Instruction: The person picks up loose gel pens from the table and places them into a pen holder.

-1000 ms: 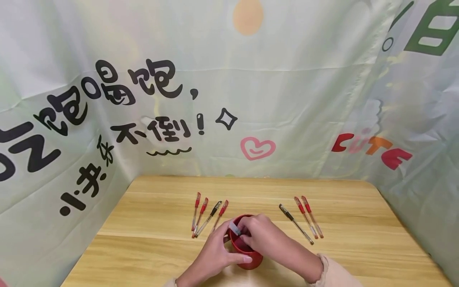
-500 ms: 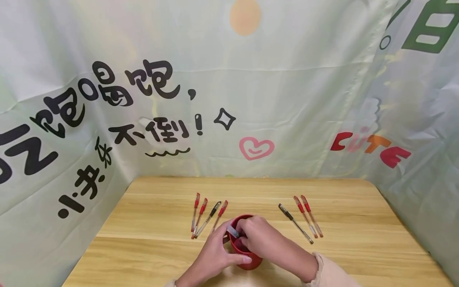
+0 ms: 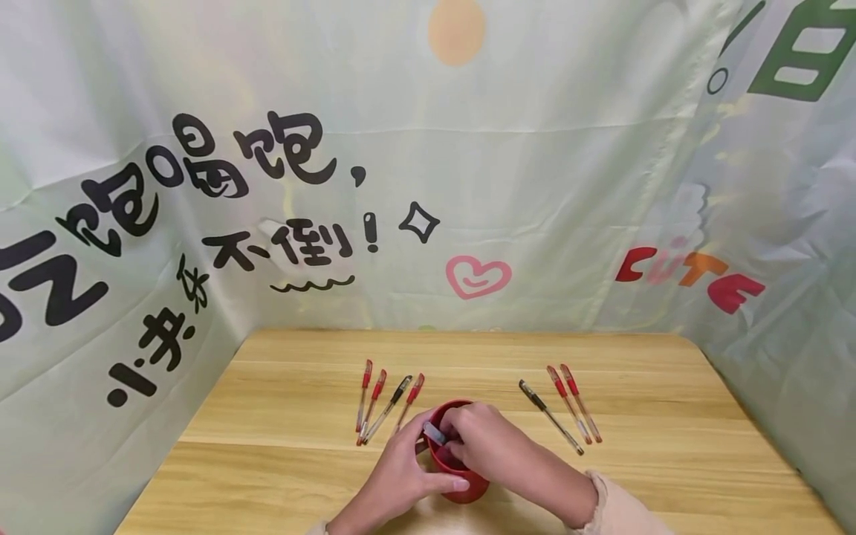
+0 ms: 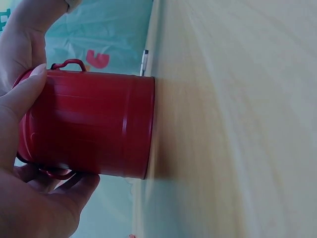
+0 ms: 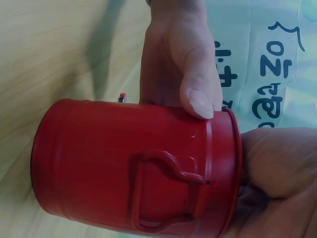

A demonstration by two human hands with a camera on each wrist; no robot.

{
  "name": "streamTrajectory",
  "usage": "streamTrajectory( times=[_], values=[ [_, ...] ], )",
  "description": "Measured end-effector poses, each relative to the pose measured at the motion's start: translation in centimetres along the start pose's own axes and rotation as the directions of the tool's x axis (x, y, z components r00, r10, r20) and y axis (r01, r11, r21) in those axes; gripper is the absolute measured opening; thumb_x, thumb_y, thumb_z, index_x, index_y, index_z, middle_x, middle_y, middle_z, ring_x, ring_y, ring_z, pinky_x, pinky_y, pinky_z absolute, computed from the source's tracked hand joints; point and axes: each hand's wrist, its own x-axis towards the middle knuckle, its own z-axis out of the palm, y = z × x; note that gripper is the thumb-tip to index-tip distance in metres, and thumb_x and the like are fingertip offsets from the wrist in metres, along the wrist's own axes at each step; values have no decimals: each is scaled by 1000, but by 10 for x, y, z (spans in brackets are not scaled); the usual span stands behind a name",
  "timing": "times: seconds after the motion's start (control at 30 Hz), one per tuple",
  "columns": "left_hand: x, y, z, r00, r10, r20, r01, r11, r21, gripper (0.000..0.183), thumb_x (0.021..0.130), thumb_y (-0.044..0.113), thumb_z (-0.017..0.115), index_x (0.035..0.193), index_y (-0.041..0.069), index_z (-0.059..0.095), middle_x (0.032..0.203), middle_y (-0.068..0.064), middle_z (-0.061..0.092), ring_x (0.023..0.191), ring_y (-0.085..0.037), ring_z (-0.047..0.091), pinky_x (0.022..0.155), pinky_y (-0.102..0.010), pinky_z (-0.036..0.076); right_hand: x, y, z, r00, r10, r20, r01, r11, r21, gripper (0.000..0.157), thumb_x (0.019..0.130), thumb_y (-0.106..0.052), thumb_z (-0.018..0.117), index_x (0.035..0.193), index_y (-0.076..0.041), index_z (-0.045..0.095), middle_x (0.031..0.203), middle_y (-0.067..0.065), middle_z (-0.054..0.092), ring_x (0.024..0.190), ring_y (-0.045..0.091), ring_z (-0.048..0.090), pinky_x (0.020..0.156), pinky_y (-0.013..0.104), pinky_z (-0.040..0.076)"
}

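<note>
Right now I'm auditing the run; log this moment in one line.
left hand: grips cup; right hand: partly inside cup; pens: two groups on table

the head view is bright, the wrist views dimmer, with soft shadows on the table [image 5: 39, 54].

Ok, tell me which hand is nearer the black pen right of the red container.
Right. The right hand reaches into the red container, left of the black pen; the left hand grips the container's left side, farther away.
</note>
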Motion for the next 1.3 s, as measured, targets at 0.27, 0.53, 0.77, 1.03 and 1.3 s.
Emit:
streamTrajectory(
  times=[0.27,0.53,0.77,1.03,1.3],
  values=[
    [0,-1,0,1000,-2,-5,2,999,38,90,75,53,90,151,35,45,147,11,57,132,-13,58,104,-26,54,-5,1,-17,997,33,-72,-28,997,69,16,86,-4,82,102,-2,76,92,8,78,81,16,74,66,20,59],
    [2,-2,1,1000,15,1,-15,1000,9,87,75,49,91,149,35,48,144,10,59,129,-14,59,102,-24,55,-9,7,-38,977,69,-202,-56,996,72,25,86,-8,83,109,-4,75,100,9,78,84,18,76,68,23,62],
    [2,-3,1,999,38,-1,-38,999,-11,87,74,46,93,148,33,50,142,9,62,130,-18,59,101,-25,55,-11,22,-46,940,113,-323,-109,994,30,32,85,-13,85,115,-8,75,108,7,78,91,21,76,77,34,65],
    [2,-1,0,1000,20,-2,-20,1000,-18,91,71,47,94,149,32,50,143,8,61,131,-20,58,101,-25,55,-12,52,-53,923,175,-344,-183,983,10,39,86,-13,84,122,-4,72,119,14,75,102,30,74,80,43,65],
    [3,-2,1,1000,3,-7,-4,1000,-14,92,70,48,95,149,32,50,143,8,61,132,-20,58,103,-26,54,-6,91,-44,922,263,-285,-263,964,40,40,89,-13,81,125,1,69,123,20,71,106,37,72,80,45,64]
  ],
)
